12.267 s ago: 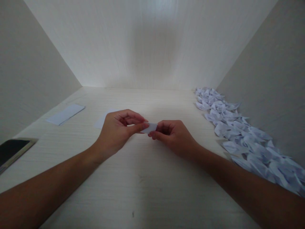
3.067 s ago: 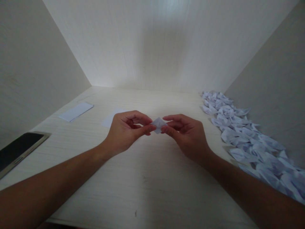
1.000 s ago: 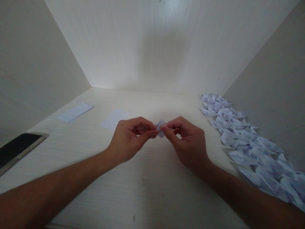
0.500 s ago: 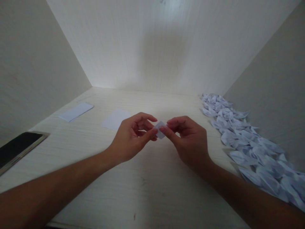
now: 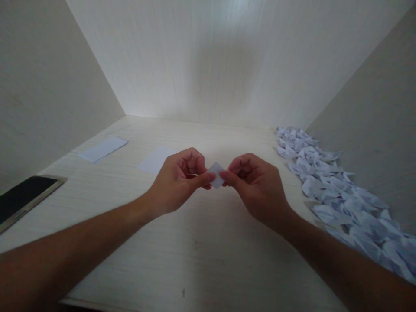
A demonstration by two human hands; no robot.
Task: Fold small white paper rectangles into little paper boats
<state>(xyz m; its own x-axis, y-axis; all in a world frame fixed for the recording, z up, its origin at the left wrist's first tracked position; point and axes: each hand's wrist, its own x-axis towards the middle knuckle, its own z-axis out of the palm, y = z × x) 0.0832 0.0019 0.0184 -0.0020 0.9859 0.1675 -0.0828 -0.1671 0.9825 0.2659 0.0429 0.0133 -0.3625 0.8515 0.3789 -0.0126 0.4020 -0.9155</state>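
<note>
Between my two hands, above the middle of the table, a small white piece of folded paper point(image 5: 216, 173) is held up as a diamond shape. My left hand point(image 5: 182, 180) pinches its left corner, thumb in front and fingers curled behind. At the opposite corner my right hand point(image 5: 255, 182) grips the paper the same way. The fingertips behind the paper are partly hidden. A flat white sheet point(image 5: 155, 159) lies on the table just beyond my left hand, which covers part of it.
Folded white paper pieces point(image 5: 338, 190) lie in a long heap along the right wall. At the left are a stack of white paper strips point(image 5: 104, 149) and a phone point(image 5: 27, 197) near the table's point(image 5: 156, 260) left side. Walls enclose the back and both sides.
My left fingers have curled in, and my right thumb has drawn back toward the right corner. The paper's face shows more fully between the thumbs.
</note>
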